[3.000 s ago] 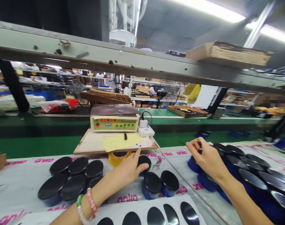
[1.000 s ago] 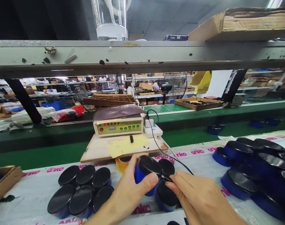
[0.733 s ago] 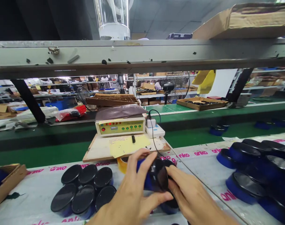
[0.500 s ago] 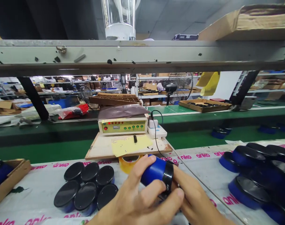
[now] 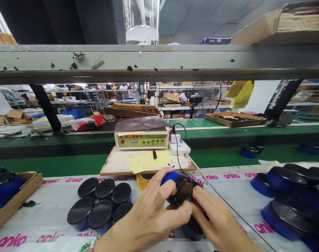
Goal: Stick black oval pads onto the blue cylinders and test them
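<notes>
Enclosing the blue-and-black unit [image 5: 178,184] from the left, the left hand [image 5: 156,208] keys the grip: its fingers wrap the blue body and the thumb presses near the lower edge of the black end. The unit lies between the two hands, raised and tilted, with the black end turned toward the viewer and lettering on its rim. The right hand [image 5: 214,213] meets the unit at its right edge with bent fingers; the fingertips are partly hidden, so whether they clamp the unit or something beside it cannot be told. A black cable [image 5: 177,150] descends from beyond the grip and passes behind the unit; its end is hidden.

Directly below the grip, another blue unit [image 5: 193,229] sits on the bench cover [image 5: 54,213], partly covered by the hands. Just beyond the grip lies a roll of amber tape [image 5: 141,182]. To the left of the grip stands a cluster of black-topped units [image 5: 100,214]; farther left, a carton [image 5: 30,190] holds more. To the right, well apart, units are piled [image 5: 288,215]. Farther beyond the grip, a control box [image 5: 142,140] rests on a board [image 5: 113,162], with a yellow sheet [image 5: 146,162] before it.
</notes>
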Action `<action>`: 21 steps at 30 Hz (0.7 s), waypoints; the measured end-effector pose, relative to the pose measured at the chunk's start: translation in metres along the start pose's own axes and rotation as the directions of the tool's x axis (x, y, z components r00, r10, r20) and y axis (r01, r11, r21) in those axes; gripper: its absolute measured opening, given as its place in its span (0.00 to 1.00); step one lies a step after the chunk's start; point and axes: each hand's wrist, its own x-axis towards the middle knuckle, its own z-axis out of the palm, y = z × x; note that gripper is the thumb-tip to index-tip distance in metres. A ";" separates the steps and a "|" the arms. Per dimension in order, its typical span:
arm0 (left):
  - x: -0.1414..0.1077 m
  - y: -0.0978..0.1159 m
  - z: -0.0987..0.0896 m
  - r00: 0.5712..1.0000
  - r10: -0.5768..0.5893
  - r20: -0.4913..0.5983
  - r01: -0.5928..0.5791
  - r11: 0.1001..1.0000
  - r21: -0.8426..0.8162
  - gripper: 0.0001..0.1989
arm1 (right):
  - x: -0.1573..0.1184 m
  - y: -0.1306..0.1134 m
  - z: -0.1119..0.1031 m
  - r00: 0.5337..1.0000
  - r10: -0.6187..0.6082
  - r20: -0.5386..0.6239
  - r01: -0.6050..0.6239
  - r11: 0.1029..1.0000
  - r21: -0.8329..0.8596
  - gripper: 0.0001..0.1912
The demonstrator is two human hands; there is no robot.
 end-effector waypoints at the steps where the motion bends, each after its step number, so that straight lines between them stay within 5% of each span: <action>1: 0.000 0.000 0.000 0.998 -0.059 0.027 0.060 0.997 -0.049 0.20 | 0.000 0.000 0.000 1.000 -0.004 -0.002 0.004 1.000 0.000 0.07; 5: 0.000 0.000 0.002 0.892 -0.300 0.337 0.386 0.894 -0.226 0.42 | 0.003 0.002 -0.004 0.988 -0.054 0.143 0.065 0.995 -0.077 0.12; 7: -0.001 -0.004 0.008 0.826 -0.384 0.412 0.494 0.845 -0.204 0.43 | 0.003 0.005 -0.017 0.984 -0.101 0.149 0.133 0.966 -0.220 0.13; 9: -0.003 -0.010 0.015 0.770 -0.510 0.384 0.595 0.790 -0.145 0.38 | 0.004 0.009 -0.041 0.990 -0.140 0.009 0.130 0.891 -0.436 0.10; 11: -0.007 -0.016 0.021 0.697 -0.603 0.388 0.692 0.707 -0.145 0.35 | 0.005 0.016 -0.072 0.973 -0.123 -0.195 -0.027 0.778 -0.628 0.07; 14: -0.015 -0.018 0.032 0.614 -0.578 0.537 0.765 0.605 -0.223 0.38 | 0.008 0.024 -0.108 0.933 0.023 -0.360 -0.289 0.643 -0.709 0.15; 16: -0.019 -0.016 0.043 0.590 -0.531 0.608 0.775 0.583 -0.243 0.38 | 0.010 0.028 -0.113 0.950 0.135 -0.281 -0.297 0.667 -0.683 0.18; 18: -0.022 -0.013 0.055 0.587 -0.511 0.627 0.773 0.585 -0.247 0.38 | 0.006 0.028 -0.103 0.961 0.268 -0.071 -0.255 0.756 -0.603 0.15; 21: -0.021 -0.011 0.067 0.628 -0.472 0.619 0.739 0.612 -0.282 0.37 | -0.008 0.024 -0.074 0.838 0.428 0.338 -0.279 0.869 -0.408 0.09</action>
